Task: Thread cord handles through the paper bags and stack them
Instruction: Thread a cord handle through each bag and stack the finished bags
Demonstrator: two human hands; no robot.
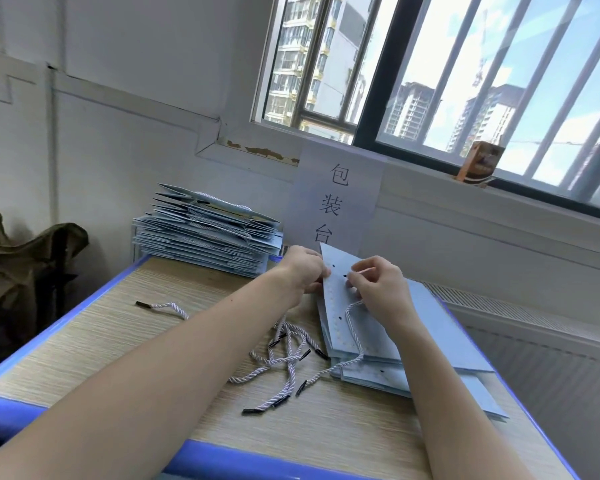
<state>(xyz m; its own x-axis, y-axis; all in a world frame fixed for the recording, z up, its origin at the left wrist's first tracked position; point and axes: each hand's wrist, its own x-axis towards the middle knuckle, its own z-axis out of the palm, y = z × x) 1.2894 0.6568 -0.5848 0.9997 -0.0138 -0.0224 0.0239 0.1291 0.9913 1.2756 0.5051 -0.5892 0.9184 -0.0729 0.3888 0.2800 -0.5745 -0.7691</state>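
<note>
A flat light-blue paper bag [336, 306] with small punched holes is tilted up off a pile of flat bags [440, 362] at the table's right. My left hand [303, 268] grips the bag's upper left edge. My right hand [378, 289] pinches the end of a white twisted cord [352, 327] at a hole near the bag's top; the cord hangs down across the bag. Several loose white cords with black tips [284, 358] lie tangled on the table just left of the pile. One more cord [163, 308] lies apart at the left.
A stack of bags with cord handles [205, 230] stands at the table's far left against the wall. The wood-grain table has a blue rim [66, 317]. A paper sign [336, 199] hangs below the window. A draped chair [21, 268] stands at the left. A radiator [534, 344] is at the right.
</note>
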